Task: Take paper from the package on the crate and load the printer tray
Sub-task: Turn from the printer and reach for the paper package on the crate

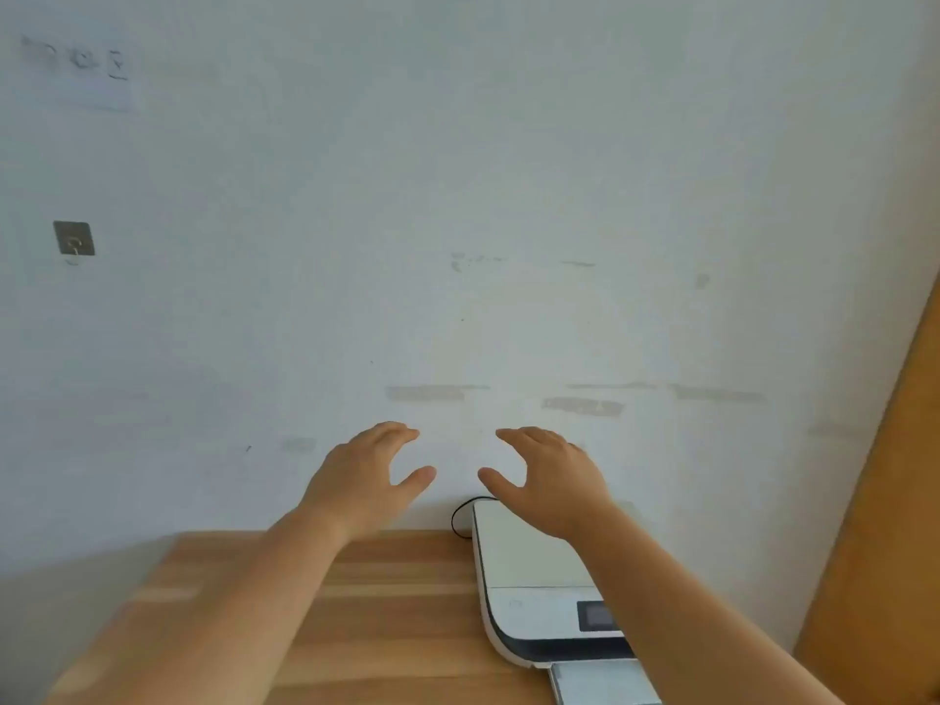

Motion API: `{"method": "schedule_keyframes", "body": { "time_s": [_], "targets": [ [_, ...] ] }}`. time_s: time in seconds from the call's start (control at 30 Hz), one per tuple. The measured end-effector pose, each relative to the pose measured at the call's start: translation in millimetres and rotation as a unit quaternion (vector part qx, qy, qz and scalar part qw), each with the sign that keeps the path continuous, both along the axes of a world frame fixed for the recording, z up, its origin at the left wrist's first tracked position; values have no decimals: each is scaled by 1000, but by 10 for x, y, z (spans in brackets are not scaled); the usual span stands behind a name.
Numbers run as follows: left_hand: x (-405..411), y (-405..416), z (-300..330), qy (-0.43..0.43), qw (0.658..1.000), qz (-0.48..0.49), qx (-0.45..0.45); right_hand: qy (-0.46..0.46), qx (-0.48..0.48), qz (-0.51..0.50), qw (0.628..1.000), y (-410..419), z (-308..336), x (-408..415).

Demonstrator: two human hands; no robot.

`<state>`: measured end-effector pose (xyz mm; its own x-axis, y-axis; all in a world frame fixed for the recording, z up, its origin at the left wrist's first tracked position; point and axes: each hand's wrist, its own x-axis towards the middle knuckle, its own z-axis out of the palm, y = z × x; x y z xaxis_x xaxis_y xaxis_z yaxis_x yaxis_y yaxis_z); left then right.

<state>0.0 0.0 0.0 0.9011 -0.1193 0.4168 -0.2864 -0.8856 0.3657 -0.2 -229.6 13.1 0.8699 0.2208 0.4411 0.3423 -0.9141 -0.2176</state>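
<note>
A pale wall (458, 221) fills most of the frame. Below it, the wooden tabletop (386, 602) is cut off at the bottom edge. The white printer (529, 567), lower right, is partly hidden by the right forearm; its tray (600, 679) juts out, cropped. The left hand (363, 480) and right hand (552, 480) hover apart, fingers spread, empty. At upper left, a wall hook (74, 239) and blurred marks.
</note>
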Motion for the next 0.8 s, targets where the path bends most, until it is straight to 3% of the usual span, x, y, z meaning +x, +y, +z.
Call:
{"method": "schedule_keyframes", "body": {
  "time_s": [0.43,0.8],
  "targets": [
    [-620,828,-307,74,990,120,-21,65,34,122,990,980,-476,-59],
    [-1314,2309,-378,77,974,206,-46,84,22,223,971,2566,-441,-373]
  ]
}}
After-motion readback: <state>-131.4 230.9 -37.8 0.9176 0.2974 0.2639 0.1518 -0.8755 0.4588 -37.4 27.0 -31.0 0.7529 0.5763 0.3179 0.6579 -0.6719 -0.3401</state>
